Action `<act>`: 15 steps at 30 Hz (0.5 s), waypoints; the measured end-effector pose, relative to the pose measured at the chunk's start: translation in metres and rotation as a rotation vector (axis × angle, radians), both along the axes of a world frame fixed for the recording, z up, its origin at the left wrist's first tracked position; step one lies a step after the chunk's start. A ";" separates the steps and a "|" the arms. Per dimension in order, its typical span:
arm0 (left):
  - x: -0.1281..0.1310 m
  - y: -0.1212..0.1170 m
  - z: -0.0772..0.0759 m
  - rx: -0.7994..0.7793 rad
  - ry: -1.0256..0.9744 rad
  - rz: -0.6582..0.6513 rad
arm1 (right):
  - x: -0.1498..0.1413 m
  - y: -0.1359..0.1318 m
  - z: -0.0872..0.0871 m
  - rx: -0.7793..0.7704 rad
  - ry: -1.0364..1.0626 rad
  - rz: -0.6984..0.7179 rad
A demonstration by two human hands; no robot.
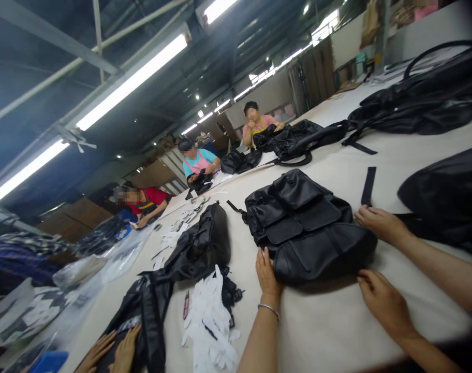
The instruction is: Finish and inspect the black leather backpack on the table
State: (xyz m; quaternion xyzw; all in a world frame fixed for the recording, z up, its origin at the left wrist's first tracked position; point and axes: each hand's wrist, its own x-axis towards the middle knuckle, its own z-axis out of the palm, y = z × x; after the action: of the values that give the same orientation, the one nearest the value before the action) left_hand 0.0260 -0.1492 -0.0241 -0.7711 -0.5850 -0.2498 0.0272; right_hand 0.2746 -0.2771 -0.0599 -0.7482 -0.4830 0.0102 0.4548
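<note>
A black backpack [298, 217] with flap pockets lies front up on the pale table. My left hand [267, 272], with a bracelet on the wrist, rests outstretched fingers against its near left side. At its lower right corner, my right hand [383, 300] has its fingertips at the bottom edge, loosely bent and not gripping. Another person's hand [381, 223] reaches in from the right above mine, its fingers closed near a black strap [368, 186] beside the backpack.
A co-worker's hands [125, 347] lie on black material at lower left. White scraps [208, 321] and pink-handled snips [186, 304] are left of my arm. Black bags [205, 233] lie along the table [329, 331]. Another bag [449, 191] is at right. Several people work at the far side.
</note>
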 end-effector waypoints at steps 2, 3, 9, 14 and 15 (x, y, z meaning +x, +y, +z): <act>0.000 0.003 0.004 0.017 0.057 -0.054 | 0.000 0.000 -0.001 0.011 0.010 -0.001; 0.000 0.005 0.007 0.022 0.091 -0.082 | 0.000 0.000 -0.002 0.010 0.013 -0.001; -0.002 0.022 0.015 -0.002 0.247 -0.261 | -0.002 0.002 -0.004 0.048 0.054 -0.003; 0.000 0.016 0.022 -0.047 0.181 -0.311 | 0.000 0.000 0.001 0.046 0.201 -0.086; 0.001 0.012 0.024 -0.057 0.172 -0.312 | 0.001 -0.002 0.001 0.028 0.235 -0.090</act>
State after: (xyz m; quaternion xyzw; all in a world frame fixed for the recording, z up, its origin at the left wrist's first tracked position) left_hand 0.0273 -0.1369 0.0003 -0.8715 -0.4608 -0.1673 0.0162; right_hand 0.2757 -0.2791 -0.0591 -0.7563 -0.3924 0.0708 0.5187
